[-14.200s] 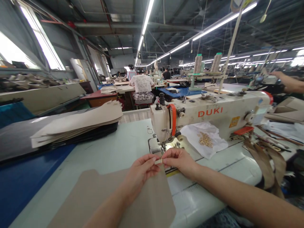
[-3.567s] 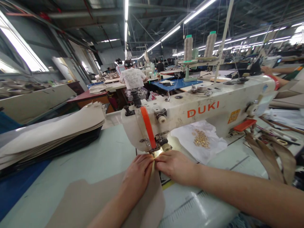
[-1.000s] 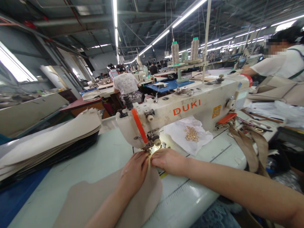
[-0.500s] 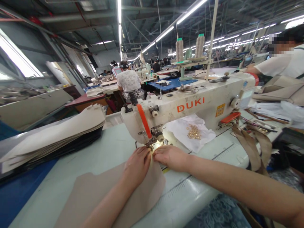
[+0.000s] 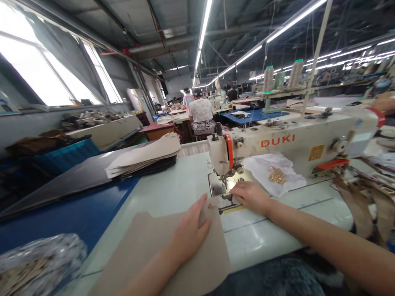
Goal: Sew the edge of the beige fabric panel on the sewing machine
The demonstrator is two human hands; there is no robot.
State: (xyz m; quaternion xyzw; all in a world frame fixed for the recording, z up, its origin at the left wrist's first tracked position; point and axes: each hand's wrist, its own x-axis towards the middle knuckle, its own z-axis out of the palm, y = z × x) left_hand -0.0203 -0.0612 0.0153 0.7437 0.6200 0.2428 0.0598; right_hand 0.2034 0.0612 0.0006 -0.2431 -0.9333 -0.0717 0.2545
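My left hand [image 5: 191, 230] lies on a beige fabric or leather piece [image 5: 148, 250], fingers stretched out and thumb apart. The piece rests on the pale green machine table, its upper corner in front of the needle plate. A small metallic fitting [image 5: 210, 205] shows near that corner. My right hand [image 5: 251, 196] is beside the lit needle area of the sewing machine [image 5: 277, 142], fingertips close together and bent down at the plate. Whatever those fingertips hold, if anything, is hidden. The presser foot [image 5: 225, 181] stands just left of them.
Gold-coloured small metal parts [image 5: 277, 175] lie on white paper [image 5: 294, 174] behind my right hand. A stack of beige pieces [image 5: 145, 154] sits at the left. Brown straps [image 5: 354, 201] hang at the right. A clear plastic bag [image 5: 66, 255] is at the lower left. A person [image 5: 201, 111] sits ahead.
The beige piece has come away from the needle toward me, with my left hand on it. My hands have separated; the right stays near the needle. The view has turned left.
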